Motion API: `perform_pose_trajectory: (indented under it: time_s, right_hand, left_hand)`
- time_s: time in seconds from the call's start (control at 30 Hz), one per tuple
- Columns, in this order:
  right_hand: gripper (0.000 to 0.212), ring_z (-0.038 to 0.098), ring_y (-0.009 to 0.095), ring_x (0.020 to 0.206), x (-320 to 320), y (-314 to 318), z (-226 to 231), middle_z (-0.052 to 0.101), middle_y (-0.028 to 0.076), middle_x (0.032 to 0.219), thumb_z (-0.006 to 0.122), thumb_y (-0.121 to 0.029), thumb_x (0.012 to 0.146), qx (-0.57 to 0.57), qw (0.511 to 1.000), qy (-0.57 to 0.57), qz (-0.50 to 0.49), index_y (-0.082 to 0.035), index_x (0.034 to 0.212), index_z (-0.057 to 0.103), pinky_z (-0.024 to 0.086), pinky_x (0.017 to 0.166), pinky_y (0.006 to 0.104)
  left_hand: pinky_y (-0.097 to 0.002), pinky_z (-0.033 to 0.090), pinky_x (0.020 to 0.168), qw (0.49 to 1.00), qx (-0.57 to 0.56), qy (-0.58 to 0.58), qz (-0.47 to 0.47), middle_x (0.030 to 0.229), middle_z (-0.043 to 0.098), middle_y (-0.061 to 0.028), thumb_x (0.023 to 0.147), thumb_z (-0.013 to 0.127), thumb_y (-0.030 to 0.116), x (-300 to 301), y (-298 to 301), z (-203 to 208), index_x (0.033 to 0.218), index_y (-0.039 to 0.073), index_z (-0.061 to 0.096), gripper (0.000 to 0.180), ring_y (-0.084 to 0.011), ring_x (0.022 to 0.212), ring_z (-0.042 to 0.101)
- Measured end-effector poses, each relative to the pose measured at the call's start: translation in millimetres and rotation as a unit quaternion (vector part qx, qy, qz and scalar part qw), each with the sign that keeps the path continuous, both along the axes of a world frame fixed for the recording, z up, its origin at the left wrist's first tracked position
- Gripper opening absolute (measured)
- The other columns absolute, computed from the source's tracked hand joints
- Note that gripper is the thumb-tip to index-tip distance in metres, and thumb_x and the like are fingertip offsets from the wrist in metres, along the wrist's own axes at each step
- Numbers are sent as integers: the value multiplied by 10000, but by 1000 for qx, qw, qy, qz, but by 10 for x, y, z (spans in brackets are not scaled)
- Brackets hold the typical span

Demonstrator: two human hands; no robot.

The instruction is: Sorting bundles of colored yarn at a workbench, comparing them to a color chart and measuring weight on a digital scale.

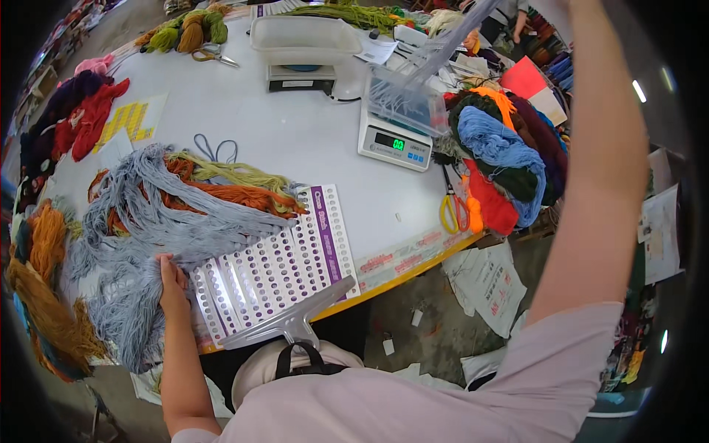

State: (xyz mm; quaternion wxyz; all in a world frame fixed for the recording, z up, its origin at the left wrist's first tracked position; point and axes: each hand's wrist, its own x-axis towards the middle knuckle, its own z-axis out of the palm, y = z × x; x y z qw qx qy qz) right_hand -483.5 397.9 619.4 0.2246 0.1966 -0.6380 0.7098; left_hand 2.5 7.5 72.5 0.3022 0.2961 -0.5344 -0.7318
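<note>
A large bundle of grey-blue thread (148,214) lies spread over the left part of the table, on top of orange thread (199,196) and olive-green thread (236,171). My left hand (174,284) is closed at the bundle's near edge, fingers curled on the strands. Beside it lie white cards with rows of punched holes (258,280), one with a purple stripe. My right arm (598,148) reaches up past the top right edge, so the hand is out of sight. Pale grey strands (454,48) slope down into a clear plastic box (406,100) on a digital scale (395,148).
Right of the scale lie a pile of coloured yarn (491,140) and yellow-and-red-handled scissors (453,213). A second scale (301,79) carries a white tray (306,40). More skeins (88,111) line the left edge. A clear plastic hanger (295,316) juts over the table's front edge.
</note>
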Motion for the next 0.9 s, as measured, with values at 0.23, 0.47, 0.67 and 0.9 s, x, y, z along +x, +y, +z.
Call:
perform_pose_trajectory:
  time_s: [0.23,0.47,0.67,0.9]
  right_hand:
    - [225,645,285,767,-189,446,-3672,607,192,976,486,-49,898,23,916,-401,-19,66,1087,524,572,633,348]
    - [382,592,393,1021,782,778,-4688,560,269,1092,557,-193,901,-243,820,-518,-5,84,1137,443,549,758,403]
    - [292,624,262,833,881,997,-4849,615,128,900,605,-231,865,-196,845,-496,-49,-19,1043,508,534,726,366]
    - [284,580,190,747,740,817,-4900,587,46,810,689,-304,796,-163,849,-495,-92,-96,952,575,491,677,324]
  left_hand:
    - [-219,261,458,999,33,7,-15,608,334,47,972,485,244,45,-57,-26,947,73,527,178,-60,486,304]
    - [-220,273,459,1000,10,3,-21,612,351,40,975,476,236,6,-24,43,960,71,522,172,-65,483,313]
    - [-232,295,465,999,49,11,-17,619,359,33,979,468,228,-23,-69,-47,975,71,524,167,-71,492,328]
    - [-229,298,509,997,54,20,-43,658,327,42,984,462,291,-1,-34,-43,1001,101,517,198,-67,527,323]
